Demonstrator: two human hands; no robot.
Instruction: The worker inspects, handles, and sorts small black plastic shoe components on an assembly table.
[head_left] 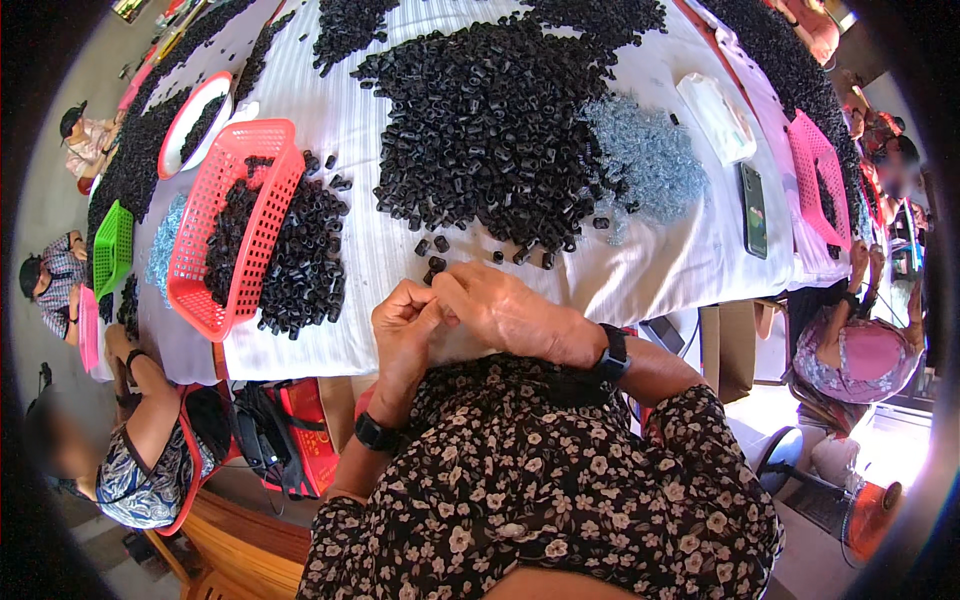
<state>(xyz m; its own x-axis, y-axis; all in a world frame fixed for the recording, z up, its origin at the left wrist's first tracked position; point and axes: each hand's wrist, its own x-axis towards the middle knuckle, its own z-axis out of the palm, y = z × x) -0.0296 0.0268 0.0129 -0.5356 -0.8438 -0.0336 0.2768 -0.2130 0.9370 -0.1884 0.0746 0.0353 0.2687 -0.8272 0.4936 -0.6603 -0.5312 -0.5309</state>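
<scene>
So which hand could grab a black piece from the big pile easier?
Probably the right hand: it lies just below the near edge of the big black pile, while the left hand sits lower and further left.

You are wearing the camera on your head, on the left of a side-by-side pair. It is facing forward and steeply down, looking over your black floral garment (540, 470) at your left hand (408, 318) and right hand (508, 307), which are sitting close by, near the view's centre. The fisheye lens is covering the white tablecloth (335, 110) beyond and bending straight edges toward the rim.
</scene>
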